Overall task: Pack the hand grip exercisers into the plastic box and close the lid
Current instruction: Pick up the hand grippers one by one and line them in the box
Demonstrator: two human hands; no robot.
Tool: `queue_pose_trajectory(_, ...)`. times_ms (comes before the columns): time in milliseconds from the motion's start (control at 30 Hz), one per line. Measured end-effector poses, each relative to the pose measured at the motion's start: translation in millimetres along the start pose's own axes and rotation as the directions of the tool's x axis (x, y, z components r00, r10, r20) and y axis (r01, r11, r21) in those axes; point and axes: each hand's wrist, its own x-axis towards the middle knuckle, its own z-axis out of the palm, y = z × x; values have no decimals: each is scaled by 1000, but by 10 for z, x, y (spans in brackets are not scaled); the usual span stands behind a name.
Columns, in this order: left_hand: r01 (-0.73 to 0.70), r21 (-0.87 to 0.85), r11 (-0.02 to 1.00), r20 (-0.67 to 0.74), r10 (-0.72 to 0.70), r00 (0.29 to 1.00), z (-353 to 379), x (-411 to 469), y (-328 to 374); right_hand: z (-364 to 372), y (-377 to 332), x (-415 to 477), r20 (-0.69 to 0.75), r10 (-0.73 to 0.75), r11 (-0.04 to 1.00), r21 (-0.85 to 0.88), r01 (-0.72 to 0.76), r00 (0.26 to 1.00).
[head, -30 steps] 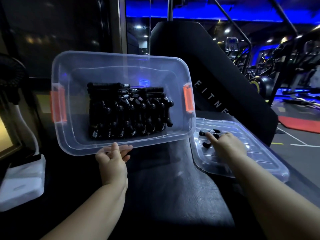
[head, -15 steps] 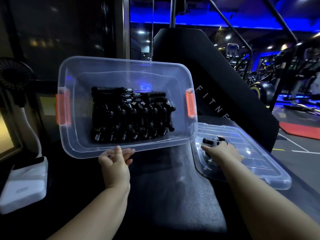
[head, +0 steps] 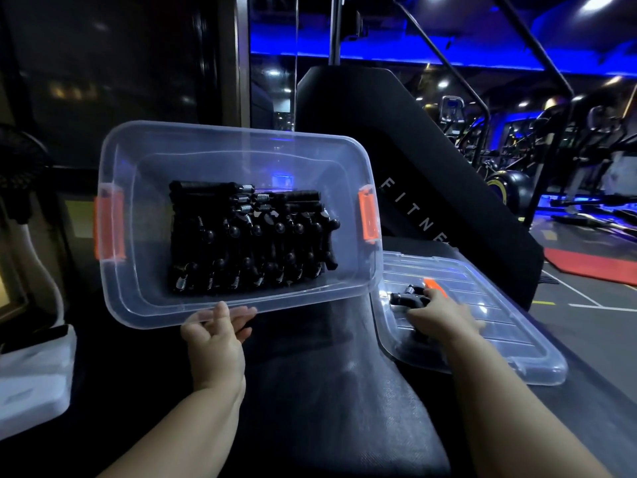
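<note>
**Exerciser coming off the lid**

The right hand [head: 439, 313] is curling its fingers around a loose hand grip exerciser [head: 408, 298] lying on the clear lid [head: 499, 339], which is resting on the bench [head: 327, 391]. The left hand [head: 213, 336] is pinching the near rim of the plastic box [head: 241, 132], tilting its opening toward the person, with the packed exercisers [head: 248, 239] stacked inside. Next, the loose exerciser likely needs carrying left into the gap beside that stack, freeing the lid.

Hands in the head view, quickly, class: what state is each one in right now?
Left hand: holds the plastic box by its near rim.
Right hand: grips a hand grip exerciser on the lid.
</note>
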Motion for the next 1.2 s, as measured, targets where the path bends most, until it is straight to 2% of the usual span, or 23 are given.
queue_pose_trajectory(267, 4, -3, 1000, -3, -4, 1000, 9, -9, 2, 54, -22, 12, -56, 26, 1000, 2, -26, 998)
queue_pose_trajectory(500, 19, -14, 1000, -10, -19, 1000, 17, -16, 8, 10, 84, 125, -42, 3, 999, 33, -1, 999)
queue_pose_trajectory(600, 21, -18, 1000, -10, -21, 1000, 17, -18, 12, -43, 134, 117, -33, -29, 999, 22, 30, 999)
queue_pose_trajectory(700, 24, -19, 1000, -9, -24, 1000, 12, -14, 2, -105, 193, 88, 6, -70, 991, 114, 68, 998)
queue_pose_trajectory(1000, 40, -44, 998, -10, -41, 999, 6, -22, 1, -125, 177, -12, 118, -314, 932, 225, 283, 942)
queue_pose_trajectory(1200, 34, -42, 999, -1, -34, 999, 1, -15, -5, -80, 149, -16, 135, -303, 944, 176, 278, 944)
